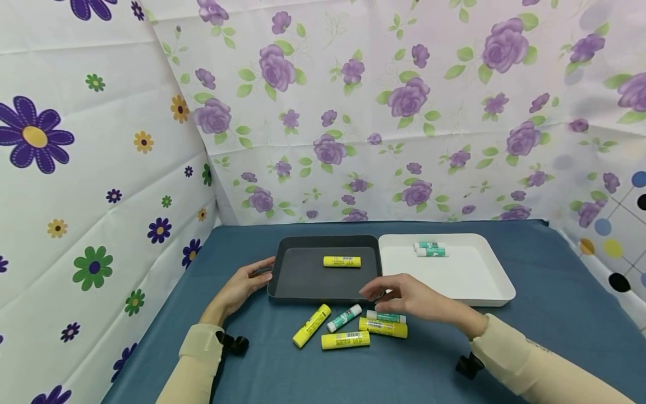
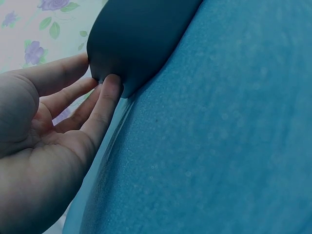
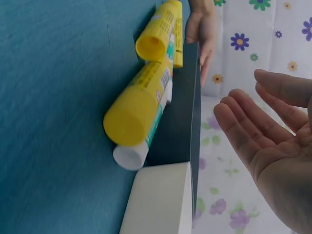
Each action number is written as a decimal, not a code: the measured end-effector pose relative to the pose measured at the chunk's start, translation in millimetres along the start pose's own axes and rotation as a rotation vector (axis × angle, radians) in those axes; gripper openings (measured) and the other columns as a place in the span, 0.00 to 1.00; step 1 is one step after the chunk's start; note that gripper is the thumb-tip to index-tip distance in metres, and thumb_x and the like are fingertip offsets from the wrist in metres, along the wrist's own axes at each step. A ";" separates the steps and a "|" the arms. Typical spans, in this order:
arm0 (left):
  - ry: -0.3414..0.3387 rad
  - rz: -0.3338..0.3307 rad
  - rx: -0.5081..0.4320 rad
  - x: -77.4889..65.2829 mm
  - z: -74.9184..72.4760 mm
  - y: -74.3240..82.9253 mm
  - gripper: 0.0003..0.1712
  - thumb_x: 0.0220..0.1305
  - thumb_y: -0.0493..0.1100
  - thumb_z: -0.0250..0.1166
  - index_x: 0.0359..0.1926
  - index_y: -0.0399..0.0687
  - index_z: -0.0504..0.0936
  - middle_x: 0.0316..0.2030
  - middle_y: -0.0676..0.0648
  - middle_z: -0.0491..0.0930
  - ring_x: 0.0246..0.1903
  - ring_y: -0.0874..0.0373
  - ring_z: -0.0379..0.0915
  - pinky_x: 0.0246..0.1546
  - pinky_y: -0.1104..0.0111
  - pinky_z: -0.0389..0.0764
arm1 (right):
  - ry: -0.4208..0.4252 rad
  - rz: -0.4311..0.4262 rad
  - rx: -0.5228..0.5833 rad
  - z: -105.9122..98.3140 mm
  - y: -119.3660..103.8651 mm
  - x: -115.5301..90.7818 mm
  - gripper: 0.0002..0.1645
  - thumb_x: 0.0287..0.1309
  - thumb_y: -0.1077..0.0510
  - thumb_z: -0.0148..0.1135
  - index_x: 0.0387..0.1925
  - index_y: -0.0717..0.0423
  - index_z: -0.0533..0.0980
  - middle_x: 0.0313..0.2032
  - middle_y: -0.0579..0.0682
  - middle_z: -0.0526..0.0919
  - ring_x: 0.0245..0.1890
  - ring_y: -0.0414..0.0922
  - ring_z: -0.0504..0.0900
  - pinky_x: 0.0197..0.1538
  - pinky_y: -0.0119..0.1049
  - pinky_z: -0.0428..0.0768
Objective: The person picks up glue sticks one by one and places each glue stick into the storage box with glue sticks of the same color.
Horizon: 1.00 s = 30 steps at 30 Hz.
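In the head view my left hand (image 1: 241, 287) is at the left side of a dark grey tray (image 1: 303, 286); its fingertips touch the tray's wall, as the left wrist view also shows. One yellow glue stick (image 1: 342, 262) lies inside this tray. Over the tray's near right corner hovers my right hand (image 1: 411, 297), fingers loosely bent and holding nothing. Below it lie a green-and-white glue stick (image 1: 387, 317) and a yellow glue stick (image 1: 383, 327), side by side. Farther left are another green-and-white stick (image 1: 344, 318) and two yellow sticks, one slanted (image 1: 311, 326), one level (image 1: 345, 340).
A white tray (image 1: 474, 275) adjoins the dark tray on the right, with two green-and-white glue sticks (image 1: 431, 252) near its far side. Blue cloth (image 1: 272, 376) covers the table. Flowered sheets (image 1: 328, 112) hang behind and at the left.
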<state>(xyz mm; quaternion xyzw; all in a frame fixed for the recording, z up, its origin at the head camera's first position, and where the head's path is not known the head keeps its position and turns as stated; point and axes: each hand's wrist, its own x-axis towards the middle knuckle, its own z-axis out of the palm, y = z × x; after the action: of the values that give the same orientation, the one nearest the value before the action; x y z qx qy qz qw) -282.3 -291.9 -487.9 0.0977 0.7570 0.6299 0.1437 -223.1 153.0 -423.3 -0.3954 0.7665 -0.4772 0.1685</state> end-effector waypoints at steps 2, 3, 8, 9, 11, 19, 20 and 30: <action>0.002 -0.001 0.001 0.0 0.0 0.0 0.35 0.79 0.40 0.59 0.81 0.43 0.60 0.78 0.36 0.57 0.76 0.40 0.57 0.76 0.48 0.63 | -0.008 -0.003 0.009 3.5 -0.4 1.9 0.22 0.71 0.64 0.64 0.64 0.56 0.79 0.56 0.63 0.83 0.56 0.62 0.81 0.56 0.44 0.86; 0.003 -0.001 0.002 0.0 0.0 -0.1 0.35 0.79 0.40 0.59 0.81 0.43 0.60 0.78 0.36 0.58 0.76 0.39 0.57 0.75 0.48 0.63 | -0.012 -0.004 0.012 5.2 -0.8 2.8 0.22 0.71 0.64 0.65 0.64 0.56 0.79 0.56 0.63 0.83 0.56 0.62 0.81 0.56 0.44 0.86; 0.005 -0.004 0.004 0.4 -0.5 -0.5 0.35 0.79 0.40 0.60 0.81 0.43 0.60 0.78 0.36 0.58 0.76 0.40 0.58 0.75 0.47 0.63 | -0.038 -0.010 0.031 14.2 -2.0 7.5 0.23 0.70 0.65 0.65 0.64 0.57 0.79 0.58 0.64 0.82 0.57 0.62 0.81 0.58 0.44 0.85; 0.006 -0.005 0.004 0.5 -0.5 -0.6 0.35 0.79 0.40 0.60 0.81 0.43 0.60 0.78 0.36 0.58 0.76 0.40 0.58 0.75 0.47 0.63 | -0.043 -0.011 0.033 16.0 -1.8 8.3 0.23 0.70 0.65 0.65 0.64 0.58 0.79 0.58 0.64 0.82 0.57 0.62 0.81 0.58 0.43 0.85; 0.005 -0.005 0.003 0.6 -0.4 -0.7 0.35 0.79 0.40 0.60 0.81 0.43 0.60 0.78 0.36 0.58 0.76 0.40 0.57 0.75 0.47 0.63 | -0.053 -0.005 0.036 19.7 -1.9 9.7 0.22 0.70 0.66 0.65 0.64 0.59 0.79 0.58 0.64 0.82 0.56 0.62 0.81 0.58 0.42 0.85; 0.003 -0.006 0.002 0.7 0.1 -0.5 0.35 0.79 0.40 0.60 0.81 0.43 0.60 0.78 0.36 0.57 0.76 0.40 0.57 0.76 0.47 0.63 | -0.105 -0.005 0.029 32.3 -6.4 12.9 0.22 0.72 0.63 0.64 0.65 0.61 0.78 0.59 0.63 0.82 0.58 0.61 0.81 0.60 0.39 0.84; 0.003 -0.006 0.001 0.7 0.1 -0.3 0.35 0.79 0.40 0.60 0.81 0.43 0.60 0.78 0.37 0.57 0.76 0.40 0.57 0.76 0.47 0.63 | -0.110 -0.009 0.025 33.6 -6.9 13.1 0.22 0.72 0.63 0.64 0.65 0.61 0.78 0.59 0.63 0.81 0.58 0.61 0.80 0.60 0.39 0.83; 0.006 -0.004 0.004 0.2 0.9 0.7 0.36 0.79 0.41 0.61 0.81 0.42 0.60 0.78 0.36 0.57 0.76 0.40 0.57 0.76 0.47 0.63 | -0.155 -0.012 -0.076 47.0 -8.2 20.4 0.23 0.70 0.62 0.66 0.65 0.58 0.78 0.59 0.56 0.83 0.59 0.53 0.82 0.61 0.39 0.83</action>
<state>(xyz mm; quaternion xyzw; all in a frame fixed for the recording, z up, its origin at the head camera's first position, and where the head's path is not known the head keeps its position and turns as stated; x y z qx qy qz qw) -282.2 -290.9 -487.4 0.0947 0.7588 0.6285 0.1425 -202.4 107.3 -436.7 -0.4418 0.7663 -0.4169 0.2093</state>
